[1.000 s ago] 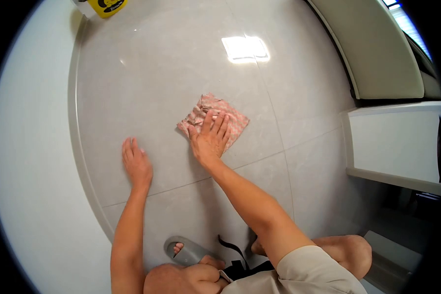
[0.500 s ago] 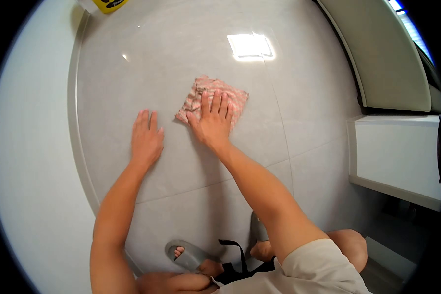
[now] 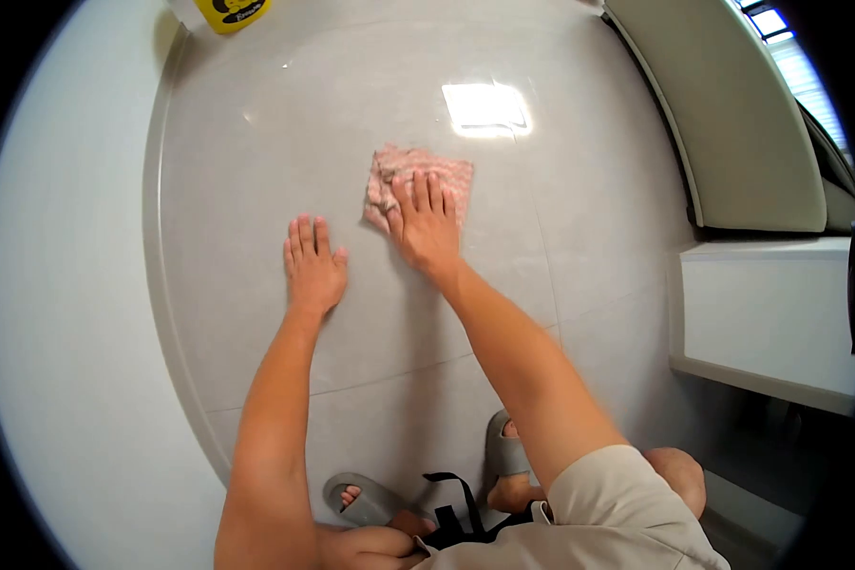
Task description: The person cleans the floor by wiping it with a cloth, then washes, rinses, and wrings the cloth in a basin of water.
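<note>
A pink and white patterned cloth (image 3: 451, 171), crumpled along its left side, lies on the grey tiled floor (image 3: 237, 313). My right hand (image 3: 428, 226) rests flat on the lower part of the cloth, its fingers spread over it. To the left, my left hand (image 3: 314, 271) is flat on the bare floor with fingers apart, holding nothing and not touching the cloth.
A white wall (image 3: 76, 285) runs down the left. A yellow container (image 3: 233, 11) stands at the top left. At the right are a beige padded seat (image 3: 731, 114) and a white cabinet (image 3: 769, 304). Grey slippers (image 3: 366, 499) are on my feet below.
My right hand and the cloth have gone forward over the floor, and the cloth has turned slightly. My left hand has moved forward and to the right.
</note>
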Motion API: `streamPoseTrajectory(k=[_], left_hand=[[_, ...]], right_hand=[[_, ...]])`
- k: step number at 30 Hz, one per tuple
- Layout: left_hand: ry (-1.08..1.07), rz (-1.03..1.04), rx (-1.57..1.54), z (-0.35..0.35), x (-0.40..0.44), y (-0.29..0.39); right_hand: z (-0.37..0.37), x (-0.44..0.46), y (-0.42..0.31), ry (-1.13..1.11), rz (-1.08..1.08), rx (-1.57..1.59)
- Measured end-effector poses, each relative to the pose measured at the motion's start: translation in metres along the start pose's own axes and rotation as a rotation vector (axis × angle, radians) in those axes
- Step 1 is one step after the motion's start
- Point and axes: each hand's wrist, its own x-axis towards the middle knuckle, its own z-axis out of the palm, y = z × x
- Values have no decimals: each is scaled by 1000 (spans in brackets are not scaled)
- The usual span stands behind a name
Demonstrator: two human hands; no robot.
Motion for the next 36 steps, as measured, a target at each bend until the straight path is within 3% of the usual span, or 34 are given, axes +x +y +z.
streamPoseTrajectory(k=[5, 10, 13, 21, 24, 28, 32, 36], left_hand=[[0, -12, 3, 7, 3, -1], [71, -25, -29, 16, -6, 4], [161, -53, -28, 14, -1, 12], [310, -80, 51, 27, 1, 24], [259, -107, 79, 20, 0, 26], [245, -113, 65, 27, -4, 24], [243, -96, 29, 36, -7, 19], [227, -92, 47, 24, 1, 17]], right_hand=[[-47, -91, -4, -176, 36, 47], [-64, -160, 1, -186, 187, -31], [-69, -156, 0, -157, 292, -69], [-16, -13, 44, -27, 73, -48], [-16, 4, 50, -35, 41, -17], [-24, -62, 46, -43, 40, -57], [-64, -165, 46, -188, 216, -96], [-82, -164, 48, -132, 365, -95]])
